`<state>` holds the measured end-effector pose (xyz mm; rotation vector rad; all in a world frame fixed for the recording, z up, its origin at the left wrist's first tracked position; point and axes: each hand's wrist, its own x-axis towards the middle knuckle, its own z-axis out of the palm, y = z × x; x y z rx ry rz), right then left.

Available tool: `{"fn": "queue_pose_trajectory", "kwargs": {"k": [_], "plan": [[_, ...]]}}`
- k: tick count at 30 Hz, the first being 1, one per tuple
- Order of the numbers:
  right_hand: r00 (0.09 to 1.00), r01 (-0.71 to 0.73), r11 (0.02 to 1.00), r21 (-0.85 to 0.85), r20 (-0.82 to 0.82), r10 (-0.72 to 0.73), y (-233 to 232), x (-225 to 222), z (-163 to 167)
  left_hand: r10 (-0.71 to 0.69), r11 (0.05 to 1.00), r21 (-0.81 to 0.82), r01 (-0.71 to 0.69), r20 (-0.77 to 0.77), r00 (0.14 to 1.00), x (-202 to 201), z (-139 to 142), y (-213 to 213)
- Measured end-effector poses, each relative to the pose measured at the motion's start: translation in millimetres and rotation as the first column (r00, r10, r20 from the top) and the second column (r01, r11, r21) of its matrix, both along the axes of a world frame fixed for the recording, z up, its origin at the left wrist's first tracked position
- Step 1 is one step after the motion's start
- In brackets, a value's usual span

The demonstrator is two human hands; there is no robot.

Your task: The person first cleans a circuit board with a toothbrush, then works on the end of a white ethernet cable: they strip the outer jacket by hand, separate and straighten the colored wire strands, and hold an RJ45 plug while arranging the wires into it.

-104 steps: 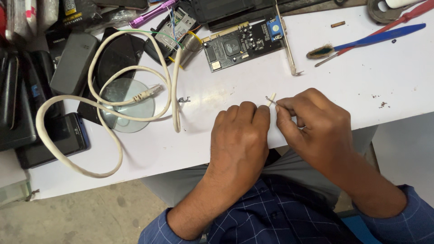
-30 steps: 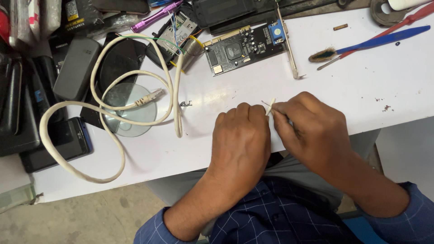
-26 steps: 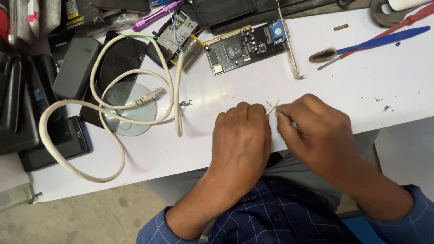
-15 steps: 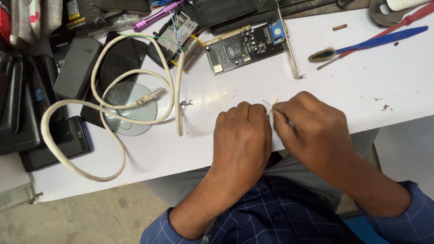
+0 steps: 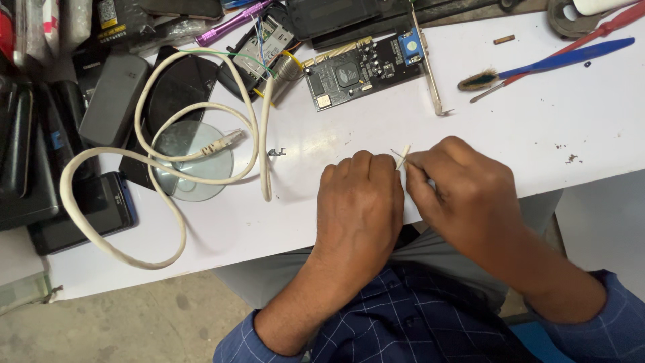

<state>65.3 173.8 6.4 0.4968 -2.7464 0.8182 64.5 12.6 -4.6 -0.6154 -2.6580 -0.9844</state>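
Two hands, left hand point(image 5: 359, 202) and right hand point(image 5: 463, 191), meet fingertip-close, pinching a thin pale wire piece point(image 5: 403, 156) between them for control, circuit card point(image 5: 366, 67) lying beyond the pinch.

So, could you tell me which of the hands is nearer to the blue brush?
Right. The right hand lies below the blue brush; the left hand sits farther left, beyond the right one.
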Motion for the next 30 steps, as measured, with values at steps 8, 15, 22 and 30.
{"fn": "queue_pose_trajectory", "kwargs": {"k": [8,15,22,30], "plan": [[1.0,0.011,1.0,-0.006,0.006,-0.011,5.7,7.4,4.5,0.035,0.999,-0.008,-0.035,0.0,0.999,0.9,4.7,3.6],[0.997,0.053,0.994,-0.097,0.052,-0.049,7.7,5.2,1.9,0.035,0.999,0.007,-0.035,0.084,0.996,5.0,10.3,8.2],[0.996,0.075,0.986,-0.147,0.055,-0.068,8.3,5.5,-1.7,0.039,0.998,0.053,-0.045,0.097,0.995,1.0,8.0,8.9],[0.996,0.086,0.981,-0.175,0.035,-0.081,3.9,2.1,-5.0,0.034,0.995,0.09,-0.043,0.102,0.994,-0.2,5.2,7.9]]}}
